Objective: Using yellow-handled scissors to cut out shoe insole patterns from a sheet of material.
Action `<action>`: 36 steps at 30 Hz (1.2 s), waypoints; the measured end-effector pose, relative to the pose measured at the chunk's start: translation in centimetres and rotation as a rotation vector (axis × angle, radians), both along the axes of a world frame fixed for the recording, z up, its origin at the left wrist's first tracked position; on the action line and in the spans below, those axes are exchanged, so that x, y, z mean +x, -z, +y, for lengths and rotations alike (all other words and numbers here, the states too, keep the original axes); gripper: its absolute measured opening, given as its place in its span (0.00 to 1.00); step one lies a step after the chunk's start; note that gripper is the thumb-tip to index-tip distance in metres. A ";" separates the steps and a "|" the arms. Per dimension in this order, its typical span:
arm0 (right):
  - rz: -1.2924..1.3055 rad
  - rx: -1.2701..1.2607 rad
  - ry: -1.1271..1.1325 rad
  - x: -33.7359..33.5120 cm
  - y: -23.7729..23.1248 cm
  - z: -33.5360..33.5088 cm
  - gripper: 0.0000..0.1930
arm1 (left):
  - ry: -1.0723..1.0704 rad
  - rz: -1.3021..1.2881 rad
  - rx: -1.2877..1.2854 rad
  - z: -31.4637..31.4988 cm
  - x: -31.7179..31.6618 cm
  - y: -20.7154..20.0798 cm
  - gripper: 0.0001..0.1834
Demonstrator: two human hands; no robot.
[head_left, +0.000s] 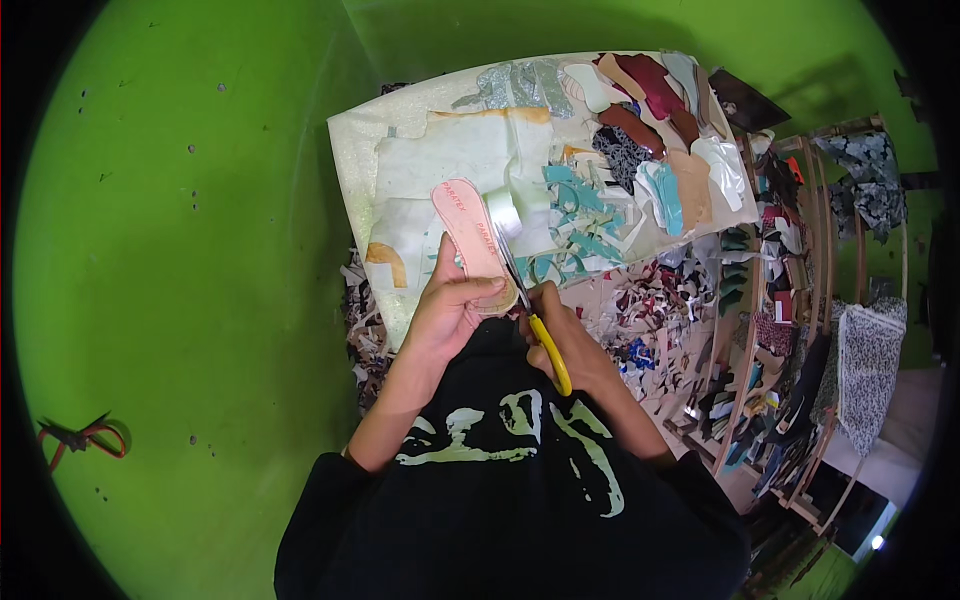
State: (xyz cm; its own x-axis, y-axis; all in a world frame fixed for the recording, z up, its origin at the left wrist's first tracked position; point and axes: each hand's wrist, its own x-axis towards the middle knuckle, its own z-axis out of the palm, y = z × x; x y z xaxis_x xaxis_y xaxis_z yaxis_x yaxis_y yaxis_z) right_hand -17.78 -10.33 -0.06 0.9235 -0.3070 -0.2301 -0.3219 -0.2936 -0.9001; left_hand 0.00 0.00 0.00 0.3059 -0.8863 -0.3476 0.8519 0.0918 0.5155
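My left hand (442, 318) grips a pink shoe insole (466, 228) with red print, thumb on top near its lower end. The insole stands tilted over the near side of the table, its upper end pointing away. My right hand (568, 338) is closed around scissors with yellow handles (550, 358). Their blades run up along the insole's right edge. A shiny whitish piece (504, 212) curls out beside that edge, next to the blades; whether it is joined to the insole I cannot tell.
On the white-covered table (352, 150) lie teal offcuts (580, 215), a maroon piece (655, 85) and tan pieces (690, 185). Scraps (660, 300) cover the floor at right, beside wooden racks (745, 400). Red-handled scissors (85, 438) hang on the green wall at left.
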 end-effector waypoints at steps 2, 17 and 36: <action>0.009 0.098 -0.005 -0.4 -0.2 -0.8 0.45 | -0.065 -0.042 0.010 -1.1 -0.5 -0.6 0.47; -0.202 -0.094 -0.013 -2.2 0.6 -15.2 0.39 | -0.078 0.213 -0.064 -12.6 -6.0 0.3 0.48; -0.136 0.705 0.197 -1.7 0.7 -20.3 0.16 | -0.490 -0.149 0.242 -16.7 -9.0 0.9 0.50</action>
